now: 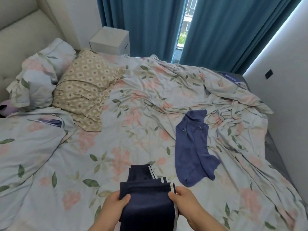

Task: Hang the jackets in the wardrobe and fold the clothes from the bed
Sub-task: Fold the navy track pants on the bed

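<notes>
The left hand (115,207) and right hand (185,202) each pinch a side of the navy striped track pants (145,195) at the near edge of the bed (133,97); their long axis runs straight away from both hands

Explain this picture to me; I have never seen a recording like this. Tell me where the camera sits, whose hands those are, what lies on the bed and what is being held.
There is no machine here. A person wears one wide-angle camera on the head, so you look down at their own two bare hands. The left hand and the right hand each grip a side of the navy track trousers, which have white side stripes and are partly folded; the thumbs lie on top. The trousers' far end rests on the bed's floral cover. To the right on the cover lies a blue zip-up top, unfolded. Further back are a beige patterned pillow and a floral pillow, with teal curtains behind.
</notes>
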The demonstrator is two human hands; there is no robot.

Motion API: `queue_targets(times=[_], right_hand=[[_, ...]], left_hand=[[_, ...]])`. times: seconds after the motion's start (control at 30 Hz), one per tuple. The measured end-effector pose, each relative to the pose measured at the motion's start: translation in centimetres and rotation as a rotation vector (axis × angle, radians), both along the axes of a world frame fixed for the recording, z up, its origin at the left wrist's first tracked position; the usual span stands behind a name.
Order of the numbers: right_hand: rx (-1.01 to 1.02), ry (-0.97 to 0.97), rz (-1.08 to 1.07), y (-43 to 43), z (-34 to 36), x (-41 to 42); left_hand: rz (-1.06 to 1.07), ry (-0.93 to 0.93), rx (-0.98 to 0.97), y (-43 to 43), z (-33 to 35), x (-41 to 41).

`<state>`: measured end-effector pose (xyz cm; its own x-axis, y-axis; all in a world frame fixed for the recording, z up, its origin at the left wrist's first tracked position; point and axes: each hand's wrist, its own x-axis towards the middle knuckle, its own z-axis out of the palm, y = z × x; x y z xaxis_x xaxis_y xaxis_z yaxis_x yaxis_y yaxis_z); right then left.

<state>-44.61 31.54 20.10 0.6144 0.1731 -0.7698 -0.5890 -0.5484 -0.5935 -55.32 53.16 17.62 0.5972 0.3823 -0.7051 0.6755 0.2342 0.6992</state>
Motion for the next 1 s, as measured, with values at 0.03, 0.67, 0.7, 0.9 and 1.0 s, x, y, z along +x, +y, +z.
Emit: queue_targets(times=[0.03, 0.67, 0.7, 0.9, 1.0], right_hand=[[-0.013, -0.020, 0.008, 0.4, -1.8, 0.7], [-0.004, -0.084, -0.001, 2.9, -28.9, 7.7], [0.006, -0.022, -0.007, 1.9, -28.9, 6.6], [0.001, 0.251, 0.071, -5.0, -29.4, -1.6], [-0.038, 0.295, 0.041, -6.8, -29.8, -5.1]], left_hand=[[0.008, 0.000, 0.010, 0.1, -1.8, 0.8], [0.134, 0.057, 0.067, 4.4, -26.8, 9.3], [0.136, 0.107, 0.066, 3.9, -26.8, 7.9], [0.094, 0.329, -0.051, -1.0, -27.2, -2.9], [-0.027, 0.386, -0.032, -2.7, -27.6, -7.1]])
